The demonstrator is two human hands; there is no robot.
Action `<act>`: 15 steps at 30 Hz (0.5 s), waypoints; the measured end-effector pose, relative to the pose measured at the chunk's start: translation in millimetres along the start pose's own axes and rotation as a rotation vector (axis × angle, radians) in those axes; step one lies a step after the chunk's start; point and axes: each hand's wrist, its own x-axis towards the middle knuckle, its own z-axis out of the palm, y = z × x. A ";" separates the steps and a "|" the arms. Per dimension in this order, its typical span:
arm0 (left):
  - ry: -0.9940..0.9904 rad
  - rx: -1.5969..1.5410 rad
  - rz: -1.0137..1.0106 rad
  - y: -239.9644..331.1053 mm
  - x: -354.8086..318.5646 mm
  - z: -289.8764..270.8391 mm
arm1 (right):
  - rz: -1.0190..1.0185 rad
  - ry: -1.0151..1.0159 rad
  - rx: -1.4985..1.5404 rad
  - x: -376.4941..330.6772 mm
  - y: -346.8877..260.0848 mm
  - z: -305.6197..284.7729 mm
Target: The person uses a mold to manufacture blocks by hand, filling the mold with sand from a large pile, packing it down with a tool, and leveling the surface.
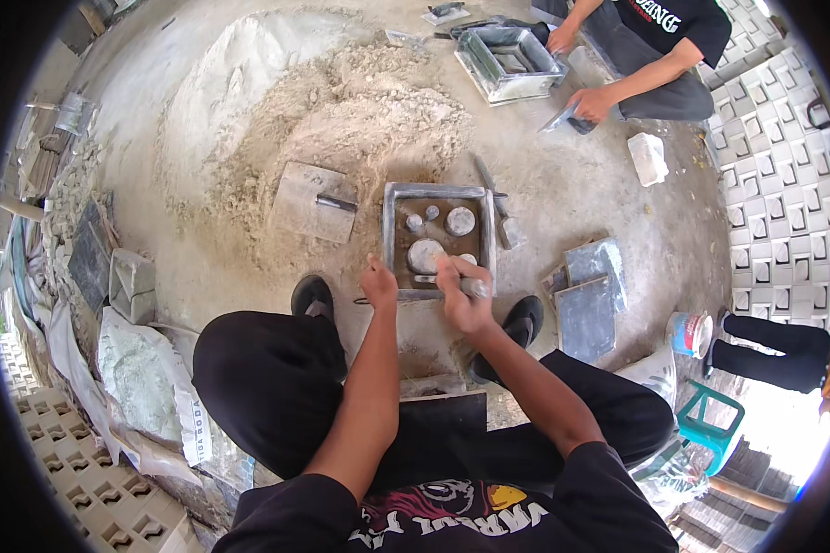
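- Right hand [464,300], just below the centre of the frame, is closed around a small metal tool [475,287] and presses it at the near edge of the square metal mould [438,192].
- Left hand [379,283] is clenched at the mould's near left corner; whether it grips the rim or a thin rod there, I cannot tell.
- Mould lies flat on the dusty ground [599,198] in the middle of the frame, between the person's two black shoes. Inside it stand round grey inserts [460,221] on a dark base.
- It looks stiff and heavy, a steel frame that will not bend; I judge the raised rim is the best place to hold it, with both hands on opposite sides.
- Its surfaces seem dusty, maybe also oily, so the fingers could slip.
- Sand pile [341,120] and a flat plate [315,201] lie to the upper left.
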 end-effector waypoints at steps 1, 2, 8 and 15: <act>0.001 0.002 0.021 3.0 -4.4 1.7 | -0.151 0.080 -0.084 -4.3 -2.1 -2.0; 0.002 0.005 0.043 6.6 -8.8 4.3 | -0.128 0.050 -0.106 -7.8 4.8 -3.2; 0.049 -0.038 0.088 12.6 -10.7 2.2 | 0.044 0.150 -0.023 -14.3 4.4 -3.6; 0.067 -0.009 0.062 18.4 -16.3 -3.2 | -0.059 -0.041 -0.116 -16.7 20.3 -24.5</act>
